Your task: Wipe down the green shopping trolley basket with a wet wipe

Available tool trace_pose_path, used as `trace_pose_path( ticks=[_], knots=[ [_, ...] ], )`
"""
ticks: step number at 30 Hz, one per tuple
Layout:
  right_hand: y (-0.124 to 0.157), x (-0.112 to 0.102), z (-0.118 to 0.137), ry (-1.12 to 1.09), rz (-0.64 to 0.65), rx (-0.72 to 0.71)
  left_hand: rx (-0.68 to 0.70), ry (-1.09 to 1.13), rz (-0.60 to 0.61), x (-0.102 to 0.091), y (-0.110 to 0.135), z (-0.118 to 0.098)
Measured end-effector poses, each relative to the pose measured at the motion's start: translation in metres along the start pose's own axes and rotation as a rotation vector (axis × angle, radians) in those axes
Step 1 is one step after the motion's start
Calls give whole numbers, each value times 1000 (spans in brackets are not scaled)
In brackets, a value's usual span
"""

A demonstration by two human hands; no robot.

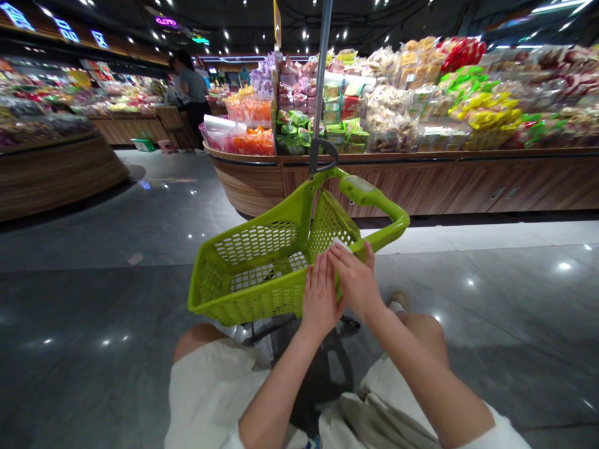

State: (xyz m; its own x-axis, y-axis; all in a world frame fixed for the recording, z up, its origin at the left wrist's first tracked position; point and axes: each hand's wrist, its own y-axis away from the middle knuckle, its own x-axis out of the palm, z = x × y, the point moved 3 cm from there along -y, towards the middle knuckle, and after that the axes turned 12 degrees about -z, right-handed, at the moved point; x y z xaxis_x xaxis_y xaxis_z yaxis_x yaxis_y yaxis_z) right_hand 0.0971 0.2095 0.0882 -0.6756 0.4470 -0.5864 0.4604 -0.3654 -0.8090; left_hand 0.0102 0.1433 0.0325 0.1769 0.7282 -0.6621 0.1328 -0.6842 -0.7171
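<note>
A lime-green shopping cart [253, 304] with a perforated plastic basket stands just in front of my knees. My left hand [321, 296] lies against the near rim of the basket, fingers stretched out and close together. Beside it, my right hand [358, 280] presses a small white wipe [342, 245] to the rim near the base of the green handle [395, 227]. Most of the wipe is hidden under the fingers. From the handle's far end, a grey pole [321, 81] with a dark loop [326, 154] at its foot rises upright.
Behind the cart runs a wood-panelled display counter [412, 181] piled with packaged snacks. A rounded wooden stand [51, 168] is at the left. Further back a person [191, 93] stands near a green crate [143, 144]. Glossy grey tiles [116, 312] surround the cart.
</note>
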Motion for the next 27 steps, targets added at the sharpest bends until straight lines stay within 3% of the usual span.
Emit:
trace_pose_path(
  ticks=[2,4,6,8,9,11,14,16,19,23,25,27],
  knots=[
    [2,-2,-1,-53,46,-73,12,0,-2,-1,0,2],
    [-4,-15,-31,-27,43,-47,16,-11,-8,-2,0,3],
    [-13,-31,-73,65,-34,79,16,-29,-6,-1,0,2],
    [-19,-41,-99,132,-117,192,9,-41,-4,0,0,1],
    [-20,-41,-100,154,-145,224,1,-41,-4,0,0,0],
    [-15,-32,-79,161,-145,212,-19,-33,-7,1,1,-1],
    [-1,-11,-22,60,-49,42,-14,-15,1,2,1,-1],
    [7,-6,-3,-23,11,-75,-1,-10,9,1,1,1],
    [4,-19,-34,-1,4,-62,8,-12,12,-1,1,3],
    [-13,-42,-102,154,-149,194,3,-11,3,0,1,2],
    [-15,-40,-96,189,-186,221,-10,-8,-2,1,1,0],
    [-10,-28,-62,175,-170,145,-22,-1,-7,2,2,-1]
  ],
)
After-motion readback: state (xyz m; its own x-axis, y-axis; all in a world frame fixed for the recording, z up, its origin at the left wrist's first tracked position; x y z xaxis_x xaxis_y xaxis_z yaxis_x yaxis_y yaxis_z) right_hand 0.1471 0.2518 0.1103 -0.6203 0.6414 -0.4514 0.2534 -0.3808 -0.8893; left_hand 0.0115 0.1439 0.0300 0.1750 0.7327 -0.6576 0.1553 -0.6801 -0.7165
